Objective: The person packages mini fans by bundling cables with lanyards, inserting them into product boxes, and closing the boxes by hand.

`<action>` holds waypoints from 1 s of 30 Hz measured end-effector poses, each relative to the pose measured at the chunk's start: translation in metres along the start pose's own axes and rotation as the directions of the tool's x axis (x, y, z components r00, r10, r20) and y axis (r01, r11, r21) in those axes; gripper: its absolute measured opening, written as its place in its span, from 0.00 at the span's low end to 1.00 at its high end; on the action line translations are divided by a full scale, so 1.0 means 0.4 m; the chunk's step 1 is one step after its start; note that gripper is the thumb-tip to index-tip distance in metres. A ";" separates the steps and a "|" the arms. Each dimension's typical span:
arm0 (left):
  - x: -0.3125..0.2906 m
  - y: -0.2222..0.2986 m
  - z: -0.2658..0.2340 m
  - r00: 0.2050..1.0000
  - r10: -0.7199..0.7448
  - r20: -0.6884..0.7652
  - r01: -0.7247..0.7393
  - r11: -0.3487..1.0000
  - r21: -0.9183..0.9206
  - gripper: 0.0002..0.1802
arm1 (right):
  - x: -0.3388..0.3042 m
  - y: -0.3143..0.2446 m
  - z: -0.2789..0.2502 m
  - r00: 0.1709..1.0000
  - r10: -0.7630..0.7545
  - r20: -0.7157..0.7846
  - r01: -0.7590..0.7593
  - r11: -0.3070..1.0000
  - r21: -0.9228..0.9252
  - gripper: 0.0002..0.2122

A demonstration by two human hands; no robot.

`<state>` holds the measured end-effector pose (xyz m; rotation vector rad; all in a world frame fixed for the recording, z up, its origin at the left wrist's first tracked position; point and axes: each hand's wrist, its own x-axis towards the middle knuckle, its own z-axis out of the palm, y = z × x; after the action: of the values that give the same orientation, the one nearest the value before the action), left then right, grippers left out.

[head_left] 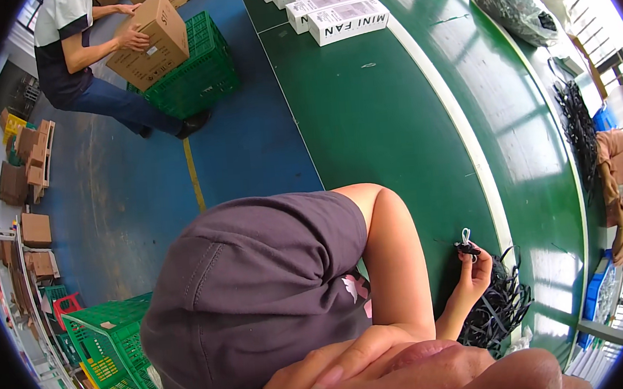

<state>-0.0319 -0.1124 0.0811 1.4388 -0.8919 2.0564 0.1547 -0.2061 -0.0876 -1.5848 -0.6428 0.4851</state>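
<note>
My left hand [346,360] is raised at the lower middle, its bent arm folded back from the elbow. Its fingers lie against my chin, holding nothing that I can see. Further right, over the green table [372,131], my right hand [473,273] pinches a small black strap with a pale loop [466,238] between thumb and fingers. Beside and below that hand lies a tangled heap of flat black straps [499,304], partly covered by my wrist.
White printed boxes [349,22] stand in a row at the table's far end. A co-worker [88,58] at the far left holds a cardboard box [149,43] over a green crate [202,64]. Another green crate [110,334] stands left of me. At the right edge another person [622,185] sits near more black straps [575,122].
</note>
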 end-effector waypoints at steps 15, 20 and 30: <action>0.005 -0.004 -0.021 0.999 -0.024 0.029 0.023 0.999 0.024 0.17 | 0.003 -0.003 0.010 1.000 -0.002 0.002 0.002 1.000 -0.009 0.07; -0.017 -0.014 -0.004 0.999 -0.033 0.011 0.033 0.999 -0.028 0.17 | 0.006 0.000 -0.021 0.999 -0.001 -0.038 0.001 1.000 0.002 0.07; 0.012 0.003 -0.014 0.998 -0.022 0.067 0.024 0.999 -0.034 0.18 | -0.004 -0.003 0.031 1.000 -0.005 0.030 0.002 0.995 0.099 0.07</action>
<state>-0.0382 -0.1090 0.0841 1.4998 -0.9287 1.9770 0.1454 -0.1976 -0.0880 -1.4854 -0.6353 0.5312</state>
